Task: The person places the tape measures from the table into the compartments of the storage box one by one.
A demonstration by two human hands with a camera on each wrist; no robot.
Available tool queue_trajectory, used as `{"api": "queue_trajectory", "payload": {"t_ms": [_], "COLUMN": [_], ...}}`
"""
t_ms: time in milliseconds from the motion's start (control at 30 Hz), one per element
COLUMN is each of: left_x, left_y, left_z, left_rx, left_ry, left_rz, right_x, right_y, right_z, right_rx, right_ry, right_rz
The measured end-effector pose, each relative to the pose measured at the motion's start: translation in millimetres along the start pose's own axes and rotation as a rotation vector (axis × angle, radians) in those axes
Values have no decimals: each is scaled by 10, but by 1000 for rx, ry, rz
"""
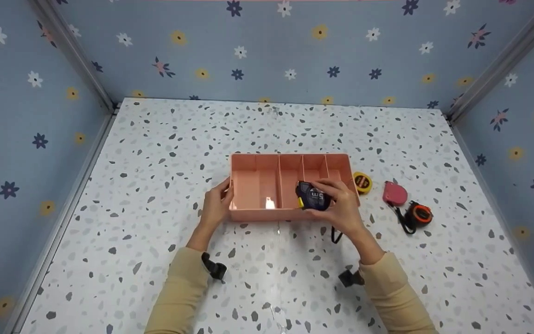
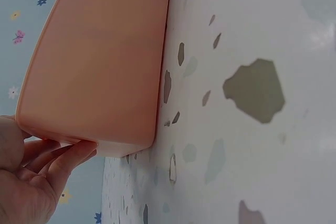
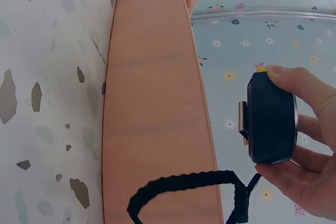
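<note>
The right hand holds a dark navy, rounded tape measure marked "5m", its thumb and fingers set narrow on opposite edges of the case, a grip that probably leaves the flat faces free. The tape measure hangs over the right half of a salmon-pink plastic divided box, above the rim in the right wrist view. Its labelled face looks up, its metal clip faces down, and its yellow part points to the near left; the case's longer axis runs roughly left to right, dipping slightly nearward at the right. A black braided cord loop dangles outside the box's near wall.

The left hand grips the box's left end at the rim with bent fingers, likely to steady it. The box sits mid-desk, its long axis nearly parallel to the back edge of the white speckled desk.

Toward the desk's right edge, a yellow-and-black round tape measure lies just beside the box, then a pink tape measure and a black-and-orange tape measure, perhaps set there within the right hand's reach.
</note>
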State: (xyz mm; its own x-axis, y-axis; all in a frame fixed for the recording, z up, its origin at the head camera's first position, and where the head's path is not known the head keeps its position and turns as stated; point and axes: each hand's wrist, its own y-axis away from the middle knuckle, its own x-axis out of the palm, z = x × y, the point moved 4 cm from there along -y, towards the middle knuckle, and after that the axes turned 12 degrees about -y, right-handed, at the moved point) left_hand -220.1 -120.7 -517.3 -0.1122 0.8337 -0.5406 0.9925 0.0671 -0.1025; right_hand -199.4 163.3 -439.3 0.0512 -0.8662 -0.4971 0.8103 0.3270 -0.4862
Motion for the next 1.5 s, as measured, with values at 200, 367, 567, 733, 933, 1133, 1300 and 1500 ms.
{"api": "queue_trajectory", "payload": {"t_ms": [200,367,567,733,933,1133,1300,1500], "left_x": [-4,0,-7,-7,-1,-5,-10,-4], "left_y": [1,1,8,13,3,0,5,0], "left_z": [2,5,-10,-11,6,5,-1,5], "left_rx": [23,22,18,5,-12,1,13,5], "left_ry": [15,11,4,4,8,18,17,15], "left_rz": [-17,-15,-13,6,4,-5,-12,0], "right_x": [103,182,269,338,422,517,607,724], "right_y": [-54,-106,-150,-186,-248,-325,-377,-433], "right_z": [31,67,98,107,123,130,112,65], "right_rx": [11,11,7,-14,-60,-73,-42,-15], "right_ry": [-62,-79,-111,-111,-94,-118,-164,-226], "right_rz": [39,69,87,84,60,68,82,101]}}
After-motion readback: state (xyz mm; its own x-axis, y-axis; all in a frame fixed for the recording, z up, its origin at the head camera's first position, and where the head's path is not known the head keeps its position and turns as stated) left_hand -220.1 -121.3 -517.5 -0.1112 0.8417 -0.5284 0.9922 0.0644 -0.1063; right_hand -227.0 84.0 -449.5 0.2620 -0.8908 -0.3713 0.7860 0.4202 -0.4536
